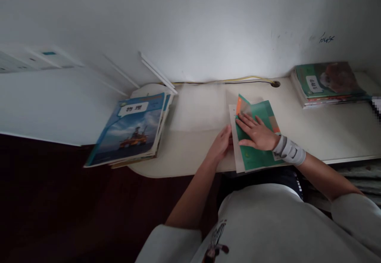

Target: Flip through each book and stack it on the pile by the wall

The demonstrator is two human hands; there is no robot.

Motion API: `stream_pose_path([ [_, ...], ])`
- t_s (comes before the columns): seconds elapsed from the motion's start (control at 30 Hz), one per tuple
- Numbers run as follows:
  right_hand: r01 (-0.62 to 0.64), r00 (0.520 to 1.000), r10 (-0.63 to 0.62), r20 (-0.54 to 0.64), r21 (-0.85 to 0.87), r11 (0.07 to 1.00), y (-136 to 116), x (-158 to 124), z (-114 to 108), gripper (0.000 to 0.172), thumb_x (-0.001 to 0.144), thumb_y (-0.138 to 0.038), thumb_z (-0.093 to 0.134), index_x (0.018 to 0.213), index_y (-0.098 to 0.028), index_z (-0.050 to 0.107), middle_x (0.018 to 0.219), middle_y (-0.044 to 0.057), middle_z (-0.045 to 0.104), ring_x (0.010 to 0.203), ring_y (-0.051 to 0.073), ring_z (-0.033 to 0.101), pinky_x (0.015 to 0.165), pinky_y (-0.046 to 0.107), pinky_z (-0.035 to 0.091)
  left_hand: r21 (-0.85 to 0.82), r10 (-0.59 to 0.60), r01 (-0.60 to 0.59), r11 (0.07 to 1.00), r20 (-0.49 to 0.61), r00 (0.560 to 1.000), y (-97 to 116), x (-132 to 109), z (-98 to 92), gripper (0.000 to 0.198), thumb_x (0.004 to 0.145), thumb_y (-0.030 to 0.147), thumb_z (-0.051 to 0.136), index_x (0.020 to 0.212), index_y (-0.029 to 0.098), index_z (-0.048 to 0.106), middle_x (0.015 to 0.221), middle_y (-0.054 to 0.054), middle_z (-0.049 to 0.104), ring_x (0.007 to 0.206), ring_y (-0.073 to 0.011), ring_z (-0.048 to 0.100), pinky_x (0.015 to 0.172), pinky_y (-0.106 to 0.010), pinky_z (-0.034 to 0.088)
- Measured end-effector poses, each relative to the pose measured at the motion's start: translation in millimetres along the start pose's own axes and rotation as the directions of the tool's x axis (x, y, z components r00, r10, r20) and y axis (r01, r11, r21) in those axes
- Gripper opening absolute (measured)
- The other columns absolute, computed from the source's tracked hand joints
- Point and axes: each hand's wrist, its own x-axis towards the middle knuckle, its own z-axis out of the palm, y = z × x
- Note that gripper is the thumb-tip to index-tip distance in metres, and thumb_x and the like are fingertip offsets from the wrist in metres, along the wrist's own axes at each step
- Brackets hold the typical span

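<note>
A green book (258, 155) with an orange corner lies on the white desk (196, 124), sitting on a pale sheet or clear cover that sticks out along its left edge. My right hand (256, 132) lies flat on the book with fingers stretched out, a grey band round the wrist. My left hand (222, 144) is at the book's left edge, fingers curled on the pale sheet's border.
A stack of books topped by a blue one (131, 130) hangs over the desk's left front edge. Another book stack (327, 83) sits at the right rear. A cable (247, 80) runs along the wall to a desk hole (275, 84). White shelving (44, 96) stands on the left.
</note>
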Motion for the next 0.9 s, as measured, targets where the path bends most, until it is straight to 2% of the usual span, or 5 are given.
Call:
stream_pose_path([
  [0.2, -0.149, 0.989, 0.15, 0.01, -0.052, 0.987, 26.7, 47.6, -7.0, 0.073, 0.094, -0.058, 0.026, 0.151, -0.014, 0.015, 0.157, 0.014, 0.013, 0.144, 0.032, 0.011, 0.11, 0.061, 0.018, -0.003, 0.109, -0.109, 0.994, 0.033, 0.994, 2.4, -3.2, 8.2, 0.044, 0.078, 0.051, 0.065, 0.108, 0.02, 0.057, 0.106, -0.01, 0.069, 0.097, -0.0256, 0.066, 0.079, -0.038, 0.053],
  [0.33, -0.148, 0.988, 0.15, 0.031, -0.071, 0.986, 32.9, 62.6, -1.8, 0.074, 0.093, -0.06, 0.028, 0.151, -0.015, 0.018, 0.156, 0.015, 0.018, 0.143, 0.035, 0.014, 0.109, 0.064, 0.017, -0.092, 0.15, -0.147, 0.985, 0.029, 0.988, 0.9, -0.5, 10.6, 0.044, 0.076, 0.047, 0.067, 0.107, 0.018, 0.057, 0.103, -0.01, 0.069, 0.094, -0.0244, 0.066, 0.082, -0.038, 0.052],
  [0.53, -0.12, 0.991, 0.113, -0.075, -0.092, 0.988, 27.9, 56.7, -11.9, 0.074, 0.091, -0.065, 0.022, 0.149, -0.02, 0.024, 0.156, 0.015, 0.018, 0.143, 0.036, 0.014, 0.108, 0.065, 0.017, -0.085, 0.209, -0.207, 0.975, 0.019, 0.978, 4.8, -0.5, 3.6, 0.052, 0.068, 0.031, 0.074, 0.113, 0.019, 0.053, 0.094, -0.005, 0.069, 0.077, -0.0178, 0.066, 0.073, -0.033, 0.051],
  [0.7, -0.221, 0.972, 0.231, 0.04, -0.175, 0.959, 48.9, 47.4, 4.5, 0.071, 0.093, -0.06, 0.027, 0.147, -0.014, 0.03, 0.154, 0.018, 0.023, 0.142, 0.037, 0.02, 0.108, 0.064, 0.018, -0.026, 0.157, -0.158, 0.987, -0.02, 0.987, -3.3, 2.9, -1.4, 0.055, 0.073, 0.032, 0.068, 0.123, 0.022, 0.05, 0.108, -0.008, 0.068, 0.097, -0.0237, 0.065, 0.084, -0.038, 0.051],
  [0.9, -0.24, 0.97, 0.23, -0.079, -0.158, 0.958, 69.4, 41.7, 16.3, 0.062, 0.094, -0.055, 0.033, 0.141, -0.015, 0.042, 0.152, 0.017, 0.032, 0.14, 0.035, 0.026, 0.11, 0.06, 0.02, -0.025, 0.192, -0.193, 0.981, -0.04, 0.981, -17.3, 6.1, -0.4, 0.056, 0.072, 0.019, 0.062, 0.126, 0.02, 0.049, 0.131, -0.01, 0.058, 0.118, -0.0243, 0.055, 0.097, -0.04, 0.046],
])
